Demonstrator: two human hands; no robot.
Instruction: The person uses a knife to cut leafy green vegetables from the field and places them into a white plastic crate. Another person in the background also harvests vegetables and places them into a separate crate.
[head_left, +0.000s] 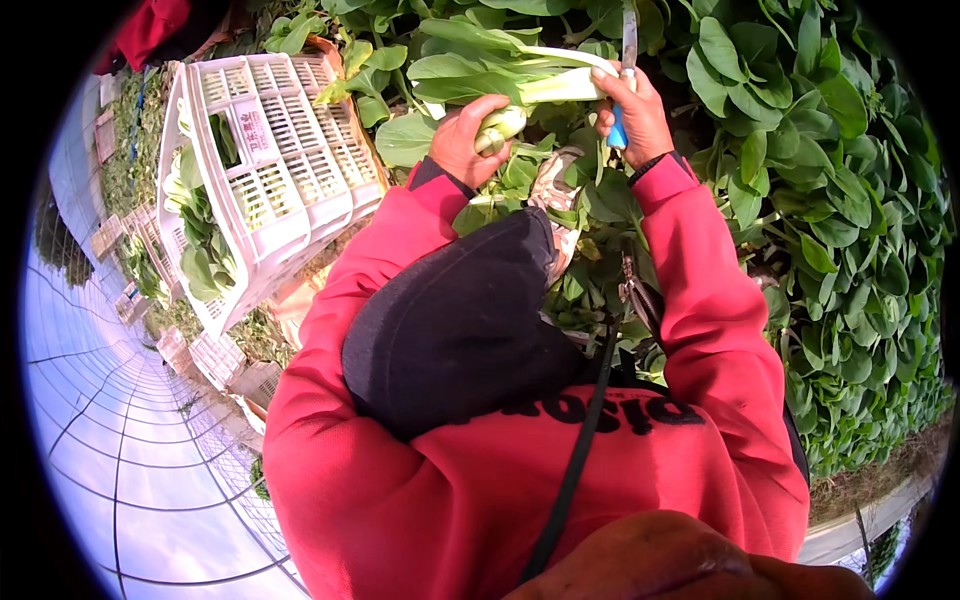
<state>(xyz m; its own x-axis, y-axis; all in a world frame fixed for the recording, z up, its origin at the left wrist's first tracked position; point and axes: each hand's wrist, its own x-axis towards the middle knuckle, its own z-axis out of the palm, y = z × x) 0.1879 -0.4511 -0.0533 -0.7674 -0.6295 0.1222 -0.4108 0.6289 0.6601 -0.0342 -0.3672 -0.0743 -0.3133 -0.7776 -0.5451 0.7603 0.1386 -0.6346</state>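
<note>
Near the top middle, my left hand (469, 142) is closed around the pale base of a head of leafy greens like bok choy (501, 127), its leaves pointing up and away. My right hand (636, 120) grips a knife with a blue handle (617, 129); the blade (629, 37) points to the top of the view. The fingertips of that same hand also touch a pale green stalk (566, 86), whose broad leaves reach to the left. Below the hands are a patterned shoe (555, 180) and my bent knee in dark cloth.
A white slatted plastic crate (281, 229) holding cut greens stands tilted in view at the left. More crates (217, 358) lie farther off on littered ground. Dense growing greens (840, 187) fill the right side. Red cloth (154, 30) shows at the upper left.
</note>
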